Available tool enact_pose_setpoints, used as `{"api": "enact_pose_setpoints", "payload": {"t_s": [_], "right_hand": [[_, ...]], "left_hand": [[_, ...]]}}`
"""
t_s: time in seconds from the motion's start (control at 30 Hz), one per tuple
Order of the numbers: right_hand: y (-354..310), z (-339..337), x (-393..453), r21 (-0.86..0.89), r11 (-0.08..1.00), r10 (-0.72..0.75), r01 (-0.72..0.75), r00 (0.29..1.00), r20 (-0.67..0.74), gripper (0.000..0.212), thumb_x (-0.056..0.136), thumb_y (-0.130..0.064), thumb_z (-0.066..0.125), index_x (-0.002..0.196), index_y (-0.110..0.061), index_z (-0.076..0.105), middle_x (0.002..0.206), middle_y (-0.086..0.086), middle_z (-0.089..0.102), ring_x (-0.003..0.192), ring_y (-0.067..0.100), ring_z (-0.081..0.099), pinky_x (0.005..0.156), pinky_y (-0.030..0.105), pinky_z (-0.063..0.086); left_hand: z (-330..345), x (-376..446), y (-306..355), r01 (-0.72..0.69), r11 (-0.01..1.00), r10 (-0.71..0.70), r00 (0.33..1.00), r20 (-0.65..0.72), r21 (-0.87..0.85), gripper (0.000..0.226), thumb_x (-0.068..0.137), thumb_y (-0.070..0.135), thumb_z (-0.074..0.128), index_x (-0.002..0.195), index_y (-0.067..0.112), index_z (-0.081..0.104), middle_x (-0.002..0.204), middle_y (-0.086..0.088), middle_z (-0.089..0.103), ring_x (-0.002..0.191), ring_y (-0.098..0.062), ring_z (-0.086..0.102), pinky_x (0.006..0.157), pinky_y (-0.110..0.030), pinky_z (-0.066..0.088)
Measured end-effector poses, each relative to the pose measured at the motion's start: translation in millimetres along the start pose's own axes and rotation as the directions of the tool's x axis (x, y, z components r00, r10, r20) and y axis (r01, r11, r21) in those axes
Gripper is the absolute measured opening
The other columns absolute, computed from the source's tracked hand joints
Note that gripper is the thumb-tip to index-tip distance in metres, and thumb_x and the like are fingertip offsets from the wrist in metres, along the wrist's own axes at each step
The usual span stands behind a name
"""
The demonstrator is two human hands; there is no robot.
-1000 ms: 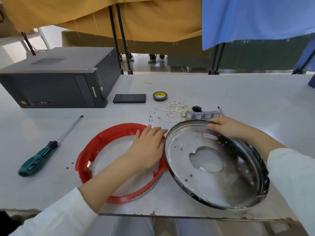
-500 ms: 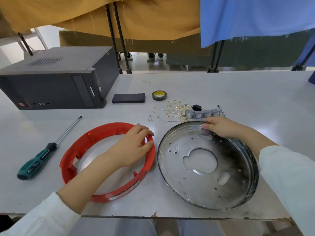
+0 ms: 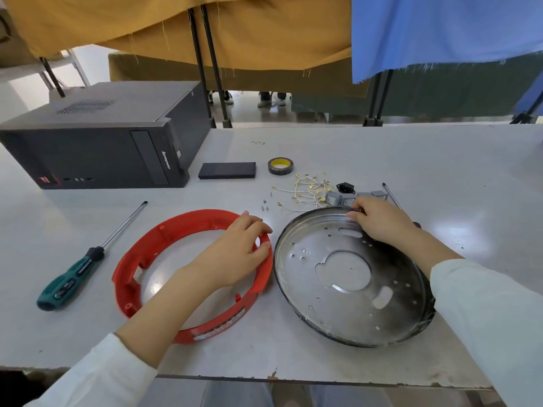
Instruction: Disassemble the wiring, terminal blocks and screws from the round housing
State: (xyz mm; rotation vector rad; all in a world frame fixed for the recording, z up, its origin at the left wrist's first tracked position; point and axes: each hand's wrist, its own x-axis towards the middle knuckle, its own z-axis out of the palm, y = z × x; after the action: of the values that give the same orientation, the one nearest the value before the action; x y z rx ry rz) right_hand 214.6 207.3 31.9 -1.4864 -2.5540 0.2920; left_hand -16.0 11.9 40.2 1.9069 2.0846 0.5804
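Observation:
A round metal housing pan point(image 3: 346, 289) lies flat on the table at the right, its inside bare with holes. My right hand point(image 3: 379, 218) grips its far rim. To its left lies a red plastic ring point(image 3: 164, 239); my left hand point(image 3: 235, 254) grips the ring's right side, fingers curled over the edge. Behind the pan lie white wires with brass terminals point(image 3: 308, 192), grey terminal blocks point(image 3: 338, 198), a black socket point(image 3: 345, 188) and a few loose screws point(image 3: 266, 205).
A green-handled screwdriver point(image 3: 76, 271) lies at the left. A black computer tower point(image 3: 97, 142), a flat black box point(image 3: 226, 170) and a tape roll point(image 3: 280, 165) sit further back. A thin metal rod point(image 3: 392, 196) lies beyond my right hand. The table's front edge point(image 3: 264, 377) is close.
The pan was tilted up on the red ring and now lies flat on the table. My left hand slid the ring leftward, apart from the pan.

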Motion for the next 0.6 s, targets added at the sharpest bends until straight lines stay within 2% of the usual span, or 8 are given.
{"api": "enact_pose_setpoints", "payload": {"t_s": [0.1, 0.27, 0.4, 0.5, 0.6], "right_hand": [[0, 3, -2, 0.022, 1.000, 0.005, -0.005, 1.000, -0.015, 0.021, 0.097, -0.036, 0.049, 0.095, -0.016, 0.057, 0.099, 0.003, 0.063, 0.088, 0.024, 0.056, 0.072, 0.035, 0.045], [1, 7, -8, 0.076, 0.997, -0.003, 0.006, 0.999, -0.031, 0.026, 0.095, -0.028, 0.053, 0.118, -0.016, 0.058, 0.122, 0.006, 0.058, 0.108, 0.027, 0.055, 0.086, 0.038, 0.045], [1, 5, -15, 0.088, 0.995, -0.038, 0.042, 0.998, -0.048, 0.033, 0.093, -0.022, 0.051, 0.126, -0.016, 0.054, 0.127, 0.008, 0.053, 0.113, 0.026, 0.051, 0.091, 0.038, 0.044], [-1, 3, -27, 0.126, 0.990, -0.064, 0.071, 0.996, -0.057, 0.040, 0.094, -0.019, 0.050, 0.134, -0.015, 0.050, 0.132, 0.008, 0.046, 0.124, 0.025, 0.040, 0.102, 0.037, 0.037], [-5, 1, -44, 0.172, 0.973, -0.139, 0.156, 0.985, -0.103, 0.035, 0.094, -0.018, 0.051, 0.129, -0.015, 0.055, 0.128, 0.005, 0.048, 0.126, 0.021, 0.037, 0.105, 0.034, 0.033]], "left_hand": [[2, 0, 0, 0.001, 1.000, -0.001, 1.000, -0.013, -0.002, 0.034, 0.101, 0.029, 0.041, 0.133, 0.021, 0.050, 0.147, 0.005, 0.038, 0.148, -0.013, 0.008, 0.116, -0.028, 0.016], [5, 0, 2, 0.021, 1.000, -0.020, 0.999, -0.039, 0.011, 0.034, 0.101, 0.028, 0.041, 0.134, 0.022, 0.049, 0.151, 0.004, 0.034, 0.149, -0.013, 0.006, 0.116, -0.029, 0.015], [7, -4, 15, 0.017, 0.999, -0.012, 0.996, -0.092, 0.048, 0.037, 0.101, 0.028, 0.041, 0.138, 0.024, 0.046, 0.156, 0.002, 0.028, 0.149, -0.014, 0.008, 0.116, -0.028, 0.014], [10, -15, 32, -0.074, 0.996, 0.082, 0.979, -0.189, 0.049, 0.034, 0.101, 0.026, 0.043, 0.133, 0.021, 0.052, 0.151, 0.003, 0.036, 0.147, -0.013, 0.015, 0.112, -0.021, 0.015], [16, -40, 50, -0.249, 0.968, 0.245, 0.919, -0.309, 0.027, 0.027, 0.100, 0.022, 0.046, 0.119, 0.017, 0.064, 0.134, 0.004, 0.054, 0.135, -0.011, 0.038, 0.109, -0.016, 0.025]]}}
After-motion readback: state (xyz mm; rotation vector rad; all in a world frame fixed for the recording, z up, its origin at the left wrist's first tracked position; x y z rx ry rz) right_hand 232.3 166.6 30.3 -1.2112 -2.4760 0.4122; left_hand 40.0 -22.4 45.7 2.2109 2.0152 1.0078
